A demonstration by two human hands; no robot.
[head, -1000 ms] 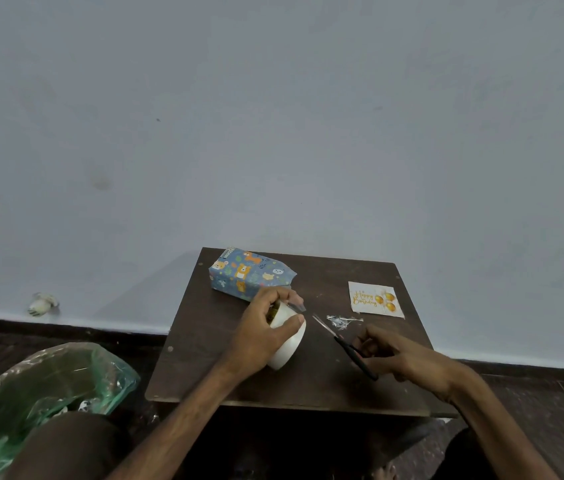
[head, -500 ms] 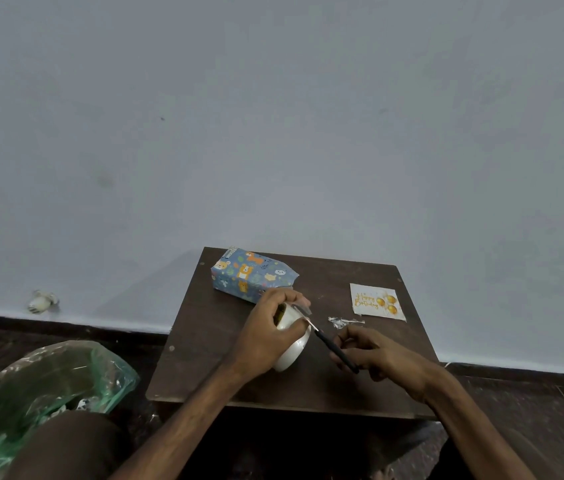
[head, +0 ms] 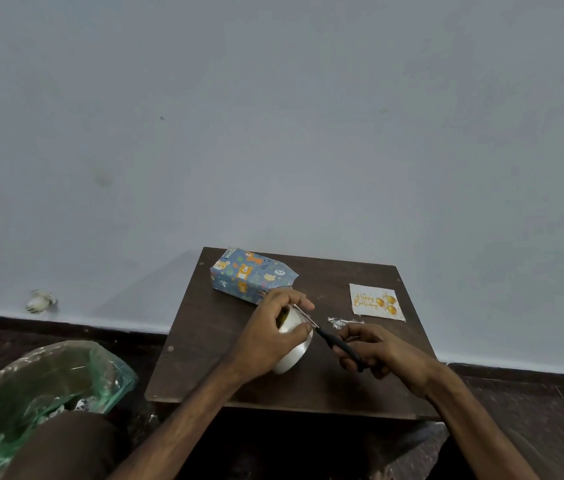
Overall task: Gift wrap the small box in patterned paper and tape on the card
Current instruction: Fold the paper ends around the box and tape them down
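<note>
Evidently steadying it for a cut, the left hand [head: 266,341] grips the tape roll [head: 294,351]; the right hand [head: 387,355] curls round scissors [head: 334,341]. Wrapped box [head: 249,275] and card [head: 375,301] lie beyond, apart.

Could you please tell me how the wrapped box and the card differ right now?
The wrapped box is a raised blue block with animal prints; the card is flat and white with gold balloons. The box sits far left, the card far right. Both lie on the table.
</note>
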